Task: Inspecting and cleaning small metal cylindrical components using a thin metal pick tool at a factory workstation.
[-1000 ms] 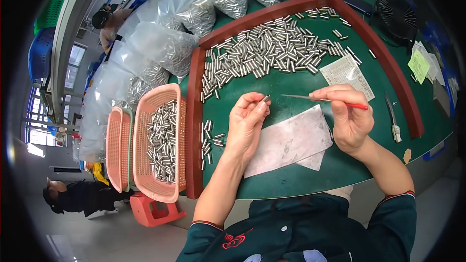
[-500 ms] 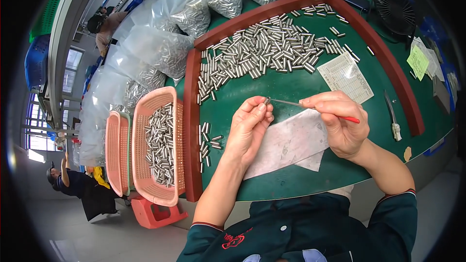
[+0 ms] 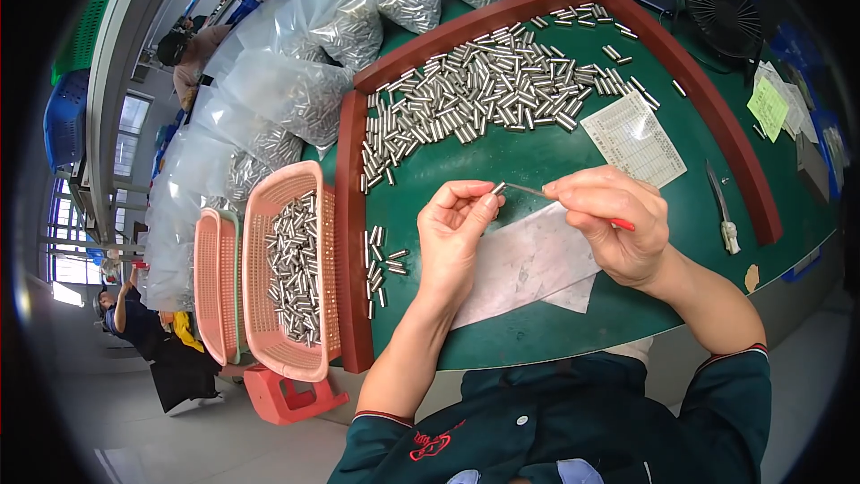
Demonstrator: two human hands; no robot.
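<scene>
A small shiny metal pin is pinched between the thumb and fingertips of my left hand, its free end tilted up to the right. My right hand grips a thin metal tool with a red end; its tip meets the pin's free end, but whether it goes inside is too small to tell. Both hands are above a white cloth on the green table. Many like pins lie heaped beyond my hands, and a few loose pins lie left of my left hand.
A dark red wooden border frames the work area. Left of it stand a pink basket of pins and clear bags of pins. A printed sheet, a bladed tool and a black fan are to the right.
The pin has tipped from nearly upright toward the right. My right hand has shifted slightly left with the tool, and the left hand's fingers have turned a little.
</scene>
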